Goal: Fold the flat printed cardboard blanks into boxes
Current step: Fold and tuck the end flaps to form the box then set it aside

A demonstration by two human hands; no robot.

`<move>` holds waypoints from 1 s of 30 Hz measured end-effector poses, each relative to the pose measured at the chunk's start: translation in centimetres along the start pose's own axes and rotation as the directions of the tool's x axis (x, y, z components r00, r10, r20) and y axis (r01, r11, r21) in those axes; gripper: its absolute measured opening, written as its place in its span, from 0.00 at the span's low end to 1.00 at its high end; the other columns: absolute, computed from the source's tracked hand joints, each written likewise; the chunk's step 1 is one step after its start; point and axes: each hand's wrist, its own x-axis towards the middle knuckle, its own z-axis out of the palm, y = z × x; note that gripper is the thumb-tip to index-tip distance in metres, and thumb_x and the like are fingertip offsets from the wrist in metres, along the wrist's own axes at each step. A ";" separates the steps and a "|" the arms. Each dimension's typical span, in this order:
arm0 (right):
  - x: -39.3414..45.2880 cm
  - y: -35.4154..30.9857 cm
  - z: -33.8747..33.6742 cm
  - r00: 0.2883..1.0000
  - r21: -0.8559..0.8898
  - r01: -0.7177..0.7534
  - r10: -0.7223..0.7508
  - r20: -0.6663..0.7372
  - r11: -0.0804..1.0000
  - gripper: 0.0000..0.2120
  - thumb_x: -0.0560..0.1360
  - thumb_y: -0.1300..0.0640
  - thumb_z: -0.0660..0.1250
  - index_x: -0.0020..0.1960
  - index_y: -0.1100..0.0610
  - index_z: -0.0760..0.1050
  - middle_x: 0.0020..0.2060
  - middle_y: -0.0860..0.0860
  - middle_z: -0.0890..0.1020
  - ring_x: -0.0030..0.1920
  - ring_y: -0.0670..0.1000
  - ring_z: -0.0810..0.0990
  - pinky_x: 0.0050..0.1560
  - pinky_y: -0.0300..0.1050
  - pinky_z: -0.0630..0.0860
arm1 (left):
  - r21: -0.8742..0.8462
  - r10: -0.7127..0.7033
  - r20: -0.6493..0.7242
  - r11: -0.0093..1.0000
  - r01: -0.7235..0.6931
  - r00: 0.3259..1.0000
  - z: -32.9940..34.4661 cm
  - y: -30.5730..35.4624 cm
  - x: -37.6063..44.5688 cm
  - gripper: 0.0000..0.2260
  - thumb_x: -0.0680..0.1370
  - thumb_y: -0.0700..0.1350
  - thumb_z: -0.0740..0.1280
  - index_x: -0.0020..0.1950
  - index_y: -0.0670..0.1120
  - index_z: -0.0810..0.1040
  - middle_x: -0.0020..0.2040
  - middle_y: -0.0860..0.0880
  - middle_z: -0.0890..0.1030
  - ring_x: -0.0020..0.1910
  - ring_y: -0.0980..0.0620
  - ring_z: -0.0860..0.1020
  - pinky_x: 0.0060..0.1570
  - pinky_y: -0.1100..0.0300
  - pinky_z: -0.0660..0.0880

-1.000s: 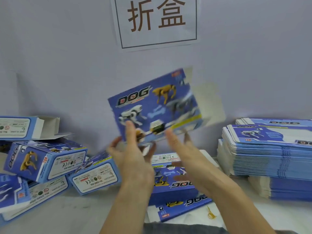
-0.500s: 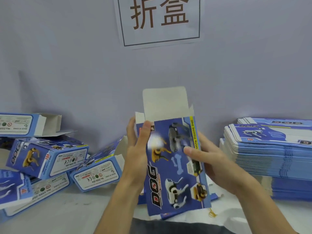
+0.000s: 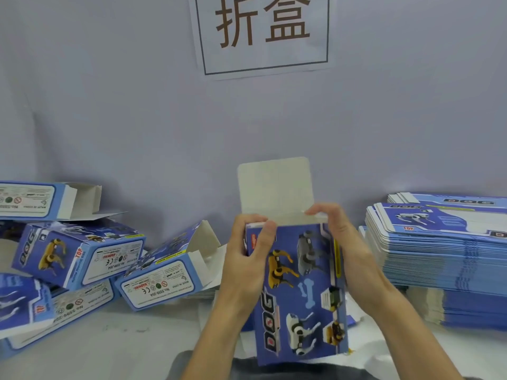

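paper sign (image 3: 263,34) on wall (image 3: 109,105) | white tabletop (image 3: 123,338) | small yellow tie (image 3: 349,351)

Light even and diffuse, moderately bright, cool bluish cast over the wall (image 3: 109,119). Source not visible. Soft shadows only: faint one on wall behind the raised flap (image 3: 275,185), darker pockets between the folded boxes (image 3: 79,253) at left. No hard glare. Whole frame slightly soft, small print smeared. Wide-angle bending at the edges; flat stack (image 3: 439,259) curves at right.
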 end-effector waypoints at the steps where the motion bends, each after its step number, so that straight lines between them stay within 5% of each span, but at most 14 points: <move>1: 0.2 -0.1 0.2 0.998 -0.016 -0.001 0.000 -0.063 1.000 0.23 0.78 0.34 0.58 0.50 0.53 0.76 0.37 0.55 0.82 0.38 0.54 0.83 0.40 0.48 0.80 | -0.045 -0.024 0.012 0.999 0.025 1.000 0.1 0.1 -0.1 0.20 0.74 0.63 0.68 0.51 0.46 0.74 0.43 0.38 0.83 0.37 0.43 0.84 0.33 0.53 0.82; 3: 0.5 0.0 0.6 0.981 -0.074 0.016 -0.030 -0.189 0.997 0.23 0.77 0.39 0.62 0.43 0.61 0.74 0.27 0.51 0.68 0.29 0.50 0.70 0.28 0.38 0.69 | -0.068 -0.073 -0.048 0.995 0.070 0.996 0.4 0.4 -0.1 0.18 0.77 0.61 0.66 0.42 0.45 0.76 0.40 0.37 0.82 0.36 0.39 0.83 0.35 0.52 0.80; 5: 0.5 0.8 0.6 0.977 -0.110 0.013 -0.036 -0.212 0.994 0.16 0.72 0.49 0.62 0.41 0.64 0.73 0.26 0.49 0.65 0.28 0.49 0.66 0.24 0.34 0.65 | 0.045 -0.053 -0.091 0.997 0.058 0.994 0.3 0.3 0.2 0.15 0.81 0.52 0.64 0.38 0.44 0.74 0.43 0.32 0.80 0.41 0.31 0.81 0.38 0.49 0.76; 7: 0.6 1.3 0.5 0.971 -0.056 -0.064 0.049 -0.233 0.996 0.05 0.78 0.57 0.61 0.47 0.57 0.74 0.23 0.46 0.69 0.25 0.47 0.71 0.24 0.33 0.68 | 0.042 -0.033 -0.097 0.998 0.037 0.995 0.1 0.1 0.4 0.09 0.82 0.42 0.58 0.44 0.46 0.75 0.47 0.31 0.78 0.42 0.34 0.82 0.34 0.50 0.76; 9: 0.6 1.4 0.7 0.965 0.037 -0.116 0.122 -0.233 0.993 0.14 0.80 0.60 0.58 0.61 0.45 0.72 0.26 0.52 0.77 0.31 0.53 0.81 0.30 0.43 0.80 | -0.023 -0.045 -0.096 0.999 0.043 0.994 0.1 0.3 0.5 0.15 0.83 0.40 0.56 0.57 0.59 0.74 0.47 0.33 0.78 0.41 0.39 0.84 0.33 0.53 0.80; 11: 0.5 1.1 0.9 0.979 0.077 -0.136 0.146 -0.145 0.988 0.21 0.78 0.57 0.59 0.65 0.36 0.73 0.41 0.57 0.82 0.46 0.61 0.83 0.46 0.57 0.82 | -0.076 -0.068 -0.073 0.995 0.062 0.995 0.2 0.4 0.4 0.22 0.84 0.42 0.57 0.67 0.70 0.66 0.51 0.34 0.78 0.48 0.36 0.84 0.39 0.50 0.82; 13: 0.3 1.0 1.0 0.988 0.135 -0.115 0.128 -0.088 0.984 0.16 0.76 0.56 0.59 0.53 0.39 0.80 0.46 0.55 0.86 0.47 0.59 0.86 0.44 0.54 0.84 | -0.078 -0.029 -0.098 0.997 0.021 0.995 0.1 0.0 0.4 0.21 0.83 0.43 0.57 0.66 0.70 0.69 0.51 0.39 0.81 0.48 0.37 0.84 0.40 0.49 0.82; 16: -0.3 1.3 0.9 0.984 0.200 -0.040 0.073 -0.161 0.979 0.09 0.80 0.53 0.59 0.48 0.52 0.76 0.45 0.59 0.81 0.42 0.58 0.82 0.36 0.46 0.79 | -0.031 0.128 -0.136 0.991 -0.133 0.982 -0.3 -0.3 0.3 0.10 0.80 0.49 0.57 0.51 0.54 0.78 0.42 0.50 0.83 0.43 0.46 0.84 0.37 0.59 0.80; 19: -0.7 1.7 0.9 0.993 0.263 -0.031 0.059 -0.100 0.964 0.20 0.74 0.37 0.62 0.50 0.54 0.75 0.48 0.62 0.84 0.47 0.62 0.85 0.44 0.54 0.82 | -0.151 0.115 -0.115 0.980 -0.132 0.987 -0.5 -0.6 -0.3 0.18 0.77 0.57 0.61 0.49 0.42 0.75 0.49 0.48 0.83 0.45 0.49 0.85 0.35 0.59 0.81; 24: -0.5 2.2 0.3 1.000 0.147 -0.024 0.026 -0.015 0.989 0.21 0.68 0.41 0.70 0.56 0.51 0.75 0.51 0.59 0.85 0.51 0.61 0.86 0.41 0.50 0.84 | 0.051 0.161 -0.004 0.986 -0.161 0.987 -1.5 -0.6 -0.6 0.10 0.76 0.53 0.67 0.54 0.51 0.75 0.54 0.57 0.82 0.54 0.45 0.84 0.34 0.57 0.82; 30: -0.6 2.9 -0.8 0.999 0.097 0.004 -0.001 -0.038 0.995 0.19 0.69 0.41 0.72 0.57 0.47 0.79 0.52 0.58 0.85 0.53 0.61 0.85 0.44 0.54 0.84 | 0.192 0.110 0.101 0.973 -0.128 0.989 -2.8 -0.2 -0.5 0.16 0.76 0.50 0.67 0.63 0.49 0.76 0.53 0.53 0.83 0.53 0.47 0.85 0.35 0.59 0.82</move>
